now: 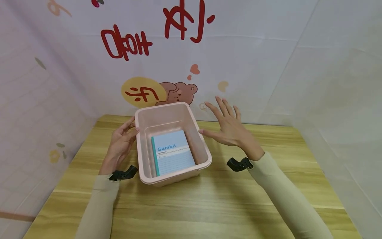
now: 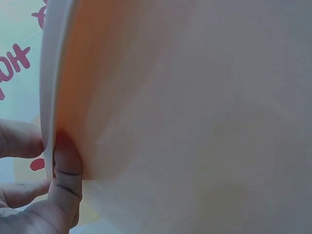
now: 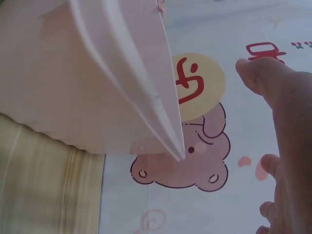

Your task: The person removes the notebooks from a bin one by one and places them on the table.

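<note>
A pale pink plastic basin stands over the left middle of the table, slightly turned. Inside it, flat on the bottom, is a light blue notebook marked "Gambit" with a green spine. My left hand pinches the basin's left rim, and in the left wrist view its fingers clasp the edge from both sides. Beside the right rim, my right hand is spread with straight fingers and holds nothing. The right wrist view shows its thumb apart from the basin. Whether the basin's base touches the table is hidden.
A wood-grain table lies under the basin. White printed cloth with red characters and a cartoon bear hangs behind it, and more cloth borders both sides. Black wrist cameras are strapped to both wrists.
</note>
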The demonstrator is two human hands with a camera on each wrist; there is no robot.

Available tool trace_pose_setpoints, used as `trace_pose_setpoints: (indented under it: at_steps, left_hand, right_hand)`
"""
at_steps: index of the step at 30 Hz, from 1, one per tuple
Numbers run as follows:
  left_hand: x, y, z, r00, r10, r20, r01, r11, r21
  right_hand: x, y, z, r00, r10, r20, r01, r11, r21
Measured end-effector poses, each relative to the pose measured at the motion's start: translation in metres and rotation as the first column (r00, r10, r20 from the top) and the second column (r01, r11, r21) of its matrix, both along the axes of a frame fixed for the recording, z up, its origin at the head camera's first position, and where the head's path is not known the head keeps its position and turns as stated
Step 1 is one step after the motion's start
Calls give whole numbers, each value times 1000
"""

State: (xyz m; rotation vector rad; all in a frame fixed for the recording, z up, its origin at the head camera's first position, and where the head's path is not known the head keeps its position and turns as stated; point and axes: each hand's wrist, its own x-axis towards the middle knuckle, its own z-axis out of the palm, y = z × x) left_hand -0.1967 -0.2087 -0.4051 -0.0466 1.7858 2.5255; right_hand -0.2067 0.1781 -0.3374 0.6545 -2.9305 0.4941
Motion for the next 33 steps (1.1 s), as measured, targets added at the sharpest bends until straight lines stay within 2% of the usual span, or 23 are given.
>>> trace_pose_setpoints:
  at_steps: [8, 13, 21, 33]
  left_hand:
    - [-1, 1, -1, 1000, 15, -14, -16, 1000, -7]
    - [-2, 3, -3, 999, 39, -25, -38, 999, 25]
    - [-3, 2, -4, 999, 30, -36, -28, 998, 57]
    - [-1, 2, -4, 999, 12, -50, -11, 1000, 16]
  right_hand:
    - [-11, -23, 8, 1000, 27, 10, -28, 999, 18]
    - [-16, -38, 11, 999, 42, 17, -42, 999, 22]
    - [-25, -68, 12, 996, 77, 34, -79, 996, 45]
    - [-37, -104, 12, 987, 150, 50, -152, 987, 46]
